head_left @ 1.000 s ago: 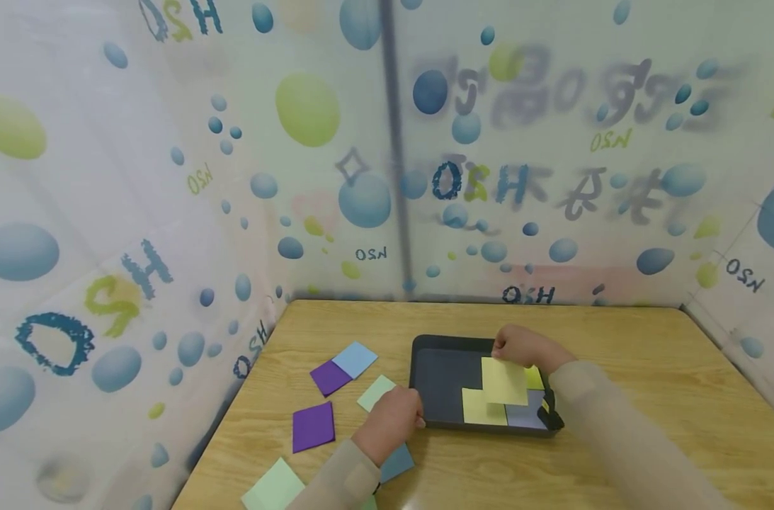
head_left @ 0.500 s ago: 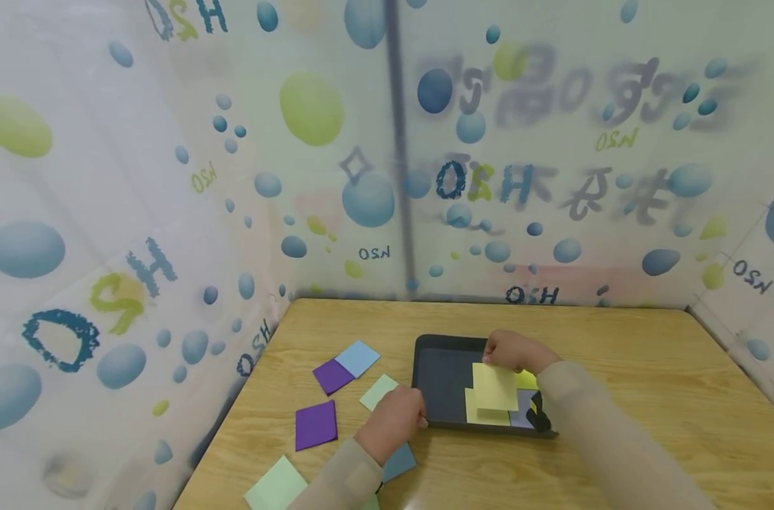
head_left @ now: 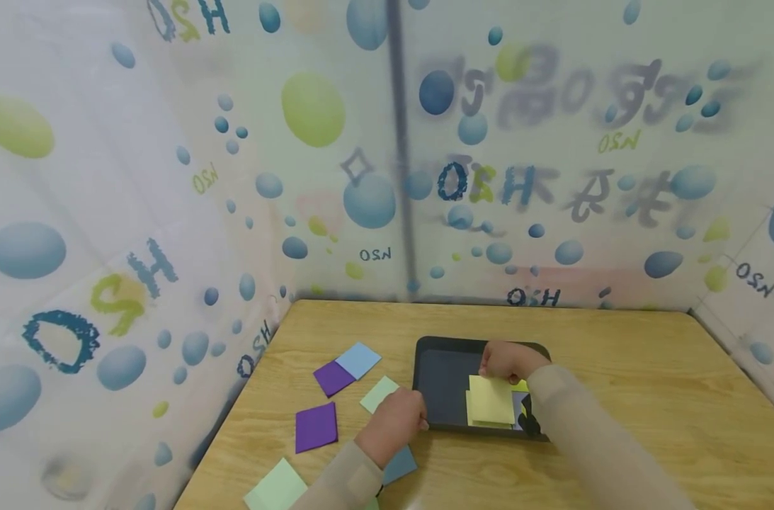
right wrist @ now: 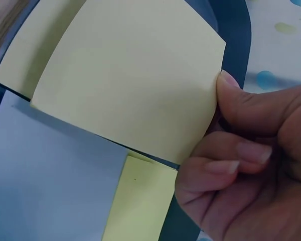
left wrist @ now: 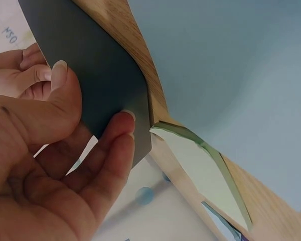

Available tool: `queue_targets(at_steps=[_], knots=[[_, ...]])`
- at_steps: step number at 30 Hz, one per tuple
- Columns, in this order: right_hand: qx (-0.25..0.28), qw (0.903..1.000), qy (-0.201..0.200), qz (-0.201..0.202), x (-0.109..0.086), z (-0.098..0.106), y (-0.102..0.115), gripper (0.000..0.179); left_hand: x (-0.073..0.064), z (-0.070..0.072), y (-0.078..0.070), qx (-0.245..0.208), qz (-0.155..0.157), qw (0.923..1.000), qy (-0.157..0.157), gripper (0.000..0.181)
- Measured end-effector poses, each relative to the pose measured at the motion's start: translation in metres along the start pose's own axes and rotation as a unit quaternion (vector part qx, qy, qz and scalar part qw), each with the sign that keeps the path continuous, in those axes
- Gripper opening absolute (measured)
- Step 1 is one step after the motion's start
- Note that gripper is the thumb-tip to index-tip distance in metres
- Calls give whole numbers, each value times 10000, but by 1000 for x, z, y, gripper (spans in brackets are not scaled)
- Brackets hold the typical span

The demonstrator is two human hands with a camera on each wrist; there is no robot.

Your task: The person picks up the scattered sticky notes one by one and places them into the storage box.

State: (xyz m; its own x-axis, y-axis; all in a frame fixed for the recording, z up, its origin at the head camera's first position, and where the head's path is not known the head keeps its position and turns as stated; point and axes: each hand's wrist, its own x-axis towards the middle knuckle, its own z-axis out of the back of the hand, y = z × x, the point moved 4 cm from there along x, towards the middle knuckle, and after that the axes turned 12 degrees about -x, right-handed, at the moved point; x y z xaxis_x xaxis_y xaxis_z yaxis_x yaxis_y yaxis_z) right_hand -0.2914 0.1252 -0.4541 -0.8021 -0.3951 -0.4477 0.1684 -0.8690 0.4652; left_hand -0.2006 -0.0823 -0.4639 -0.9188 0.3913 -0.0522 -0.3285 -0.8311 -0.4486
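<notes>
Plainly, in the head view the work looks partway along: the right hand [head_left: 506,360] pinches a pale yellow square [head_left: 491,400] over the dark tray [head_left: 437,386], whose left part is bare. Outside it, on the table [head_left: 648,368], lie two purple squares [head_left: 316,426] [head_left: 333,379], a light blue square [head_left: 358,361], green squares [head_left: 275,485] and a blue square [head_left: 399,466]. The left forearm hides some of these; the right sleeve [head_left: 590,425] covers part of the tray's right side.

In the left wrist view, the left hand [left wrist: 55,150] pinches the tray wall between thumb and fingers, the blue square near it.

In the right wrist view, the held square overlaps a second pale yellow one [right wrist: 35,50]; a lavender square [right wrist: 50,170] and a bright yellow square [right wrist: 140,201] also lie inside. Whether the held one's far edge has touched down, I cannot tell
</notes>
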Motion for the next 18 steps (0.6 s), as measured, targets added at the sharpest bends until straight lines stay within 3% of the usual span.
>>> queue_targets(at_steps=[9, 18], knots=[[-14, 10000, 42, -15, 5, -11, 2, 51, 0, 1, 0, 62, -19, 10000, -33, 7], [390, 9990, 187, -70, 8, -19, 1, 50, -1, 0, 0, 42, 12, 10000, -8, 6]])
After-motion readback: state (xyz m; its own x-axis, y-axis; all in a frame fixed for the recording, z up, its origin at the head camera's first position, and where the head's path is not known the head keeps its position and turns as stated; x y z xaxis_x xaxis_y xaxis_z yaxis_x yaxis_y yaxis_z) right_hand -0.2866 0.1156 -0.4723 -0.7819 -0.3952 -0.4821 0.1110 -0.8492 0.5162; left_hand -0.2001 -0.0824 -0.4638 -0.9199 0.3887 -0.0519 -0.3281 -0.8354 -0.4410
